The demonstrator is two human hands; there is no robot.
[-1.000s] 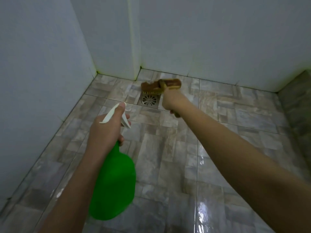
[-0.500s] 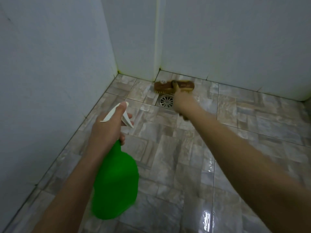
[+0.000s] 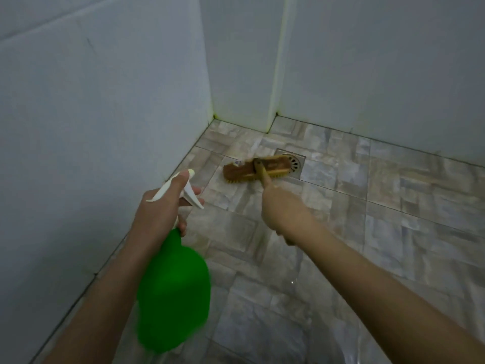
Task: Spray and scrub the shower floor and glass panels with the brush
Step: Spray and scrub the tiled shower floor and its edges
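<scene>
My right hand grips the handle of a brown scrub brush. The brush head lies bristles-down on the grey tiled shower floor, just left of the square metal drain and partly over it. My left hand holds a green spray bottle by its neck, fingers around the white trigger head, nozzle pointing toward the corner. The bottle hangs over the floor at lower left.
White walls enclose the floor on the left and at the back, with a projecting white column in the corner. Yellowish grime lines the wall joints near the floor. The tiles at lower right are wet and shiny.
The brush head has slid from behind the drain toward me and to the left of it. The view has shifted, so the corner and drain now sit further right. The bottle stays in my left hand.
</scene>
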